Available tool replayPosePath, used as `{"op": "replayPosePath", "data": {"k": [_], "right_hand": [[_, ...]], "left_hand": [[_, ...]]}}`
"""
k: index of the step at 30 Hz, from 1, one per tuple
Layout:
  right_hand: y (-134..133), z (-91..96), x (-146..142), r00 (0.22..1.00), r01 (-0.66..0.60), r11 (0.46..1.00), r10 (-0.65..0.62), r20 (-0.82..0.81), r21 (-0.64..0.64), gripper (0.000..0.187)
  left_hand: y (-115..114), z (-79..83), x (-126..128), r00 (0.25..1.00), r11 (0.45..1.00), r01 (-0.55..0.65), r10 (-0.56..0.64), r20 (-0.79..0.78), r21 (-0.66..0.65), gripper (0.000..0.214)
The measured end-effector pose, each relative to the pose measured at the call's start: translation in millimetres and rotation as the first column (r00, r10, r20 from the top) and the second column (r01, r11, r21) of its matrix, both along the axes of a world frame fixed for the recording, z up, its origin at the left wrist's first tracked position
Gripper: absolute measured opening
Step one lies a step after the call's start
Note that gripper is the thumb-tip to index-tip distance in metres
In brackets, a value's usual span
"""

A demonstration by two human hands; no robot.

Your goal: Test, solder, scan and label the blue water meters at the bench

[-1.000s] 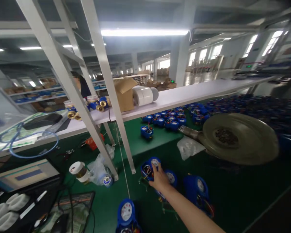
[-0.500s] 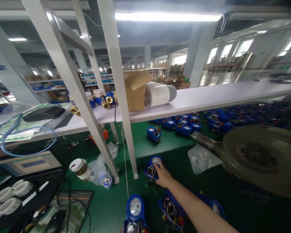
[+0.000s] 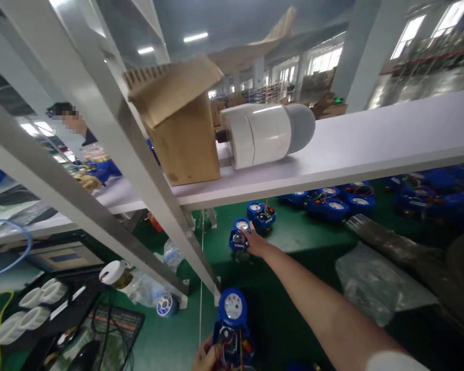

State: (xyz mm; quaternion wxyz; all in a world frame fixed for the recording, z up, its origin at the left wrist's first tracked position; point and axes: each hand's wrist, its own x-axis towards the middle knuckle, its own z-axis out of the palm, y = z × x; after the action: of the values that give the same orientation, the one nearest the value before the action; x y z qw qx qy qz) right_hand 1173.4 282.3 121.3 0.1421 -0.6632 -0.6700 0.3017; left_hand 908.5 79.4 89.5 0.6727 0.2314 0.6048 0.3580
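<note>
My right hand [image 3: 255,242] reaches forward over the green bench, closed on a blue water meter [image 3: 237,241] with a round white dial and exposed wires. Just behind it and to its right stands a similar blue meter [image 3: 265,219]. Low in the view, my left hand [image 3: 206,356] grips the left side of a nearer blue water meter [image 3: 234,314]. Its lid with the white dial points away from me, and its wired inside is uncovered. The frame's bottom edge hides part of this hand.
Above the bench runs a white shelf [image 3: 344,167] bearing a cardboard box [image 3: 185,139] and a white cylinder [image 3: 261,134]. Metal posts [image 3: 166,211] rise left of the meters. A laptop [image 3: 67,257], solder spool [image 3: 166,305] and jar [image 3: 116,274] lie left; a plastic bag [image 3: 367,278] lies right.
My right hand has carried its meter farther back, beside the standing one. My left hand has come into view at the nearer meter. The camera has moved closer to the shelf.
</note>
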Motion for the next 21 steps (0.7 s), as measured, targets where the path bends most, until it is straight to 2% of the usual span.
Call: {"op": "replayPosePath", "data": {"k": [2, 4, 6, 8, 11, 14, 17, 19, 21], "right_hand": [[15.0, 2.3, 3.7, 0.999, -0.003, 1.000, 0.004, -0.035, 0.021, 0.058], [21.4, 5.6, 8.4, 0.998, 0.003, 0.999, 0.000, -0.066, 0.035, 0.058], [16.1, 8.5, 15.0, 0.995, 0.022, 0.999, -0.017, -0.094, 0.049, 0.061], [-4.4, 10.0, 24.9, 0.992, 0.048, 0.997, -0.040, -0.121, 0.060, 0.064], [-67.4, 10.0, 45.2, 0.983, 0.059, 0.998, -0.051, -0.174, 0.037, 0.059], [-156.6, 12.2, 63.6, 0.968, -0.003, 0.997, -0.015, -0.250, -0.071, 0.047], [-238.0, 17.1, 71.1, 0.947, -0.113, 0.975, 0.048, -0.317, -0.192, 0.050], [-273.5, 19.8, 68.6, 0.940, -0.156, 0.960, 0.071, -0.334, -0.234, 0.059], [-292.4, 21.3, 61.7, 0.943, -0.156, 0.955, 0.068, -0.326, -0.252, 0.060]], "left_hand": [[14.0, -6.5, 7.9, 0.999, 1.000, -0.017, 0.018, 0.036, -0.008, 0.075], [26.5, -11.4, 16.1, 0.998, 0.998, -0.044, 0.046, 0.040, -0.043, 0.070], [37.2, -13.7, 25.7, 0.995, 0.994, -0.080, 0.084, 0.047, -0.078, 0.056], [46.0, -13.6, 36.7, 0.991, 0.987, -0.120, 0.126, 0.054, -0.109, 0.034], [55.9, -10.4, 53.0, 0.983, 0.977, -0.167, 0.176, 0.060, -0.132, 0.019], [60.8, -6.4, 64.1, 0.975, 0.971, -0.198, 0.209, 0.076, -0.134, 0.021], [60.4, -2.5, 67.4, 0.970, 0.966, -0.219, 0.230, 0.074, -0.135, 0.023], [58.8, 0.0, 66.6, 0.971, 0.966, -0.222, 0.232, 0.061, -0.136, 0.024], [58.0, 2.3, 65.2, 0.973, 0.967, -0.218, 0.225, 0.047, -0.129, 0.024]]}}
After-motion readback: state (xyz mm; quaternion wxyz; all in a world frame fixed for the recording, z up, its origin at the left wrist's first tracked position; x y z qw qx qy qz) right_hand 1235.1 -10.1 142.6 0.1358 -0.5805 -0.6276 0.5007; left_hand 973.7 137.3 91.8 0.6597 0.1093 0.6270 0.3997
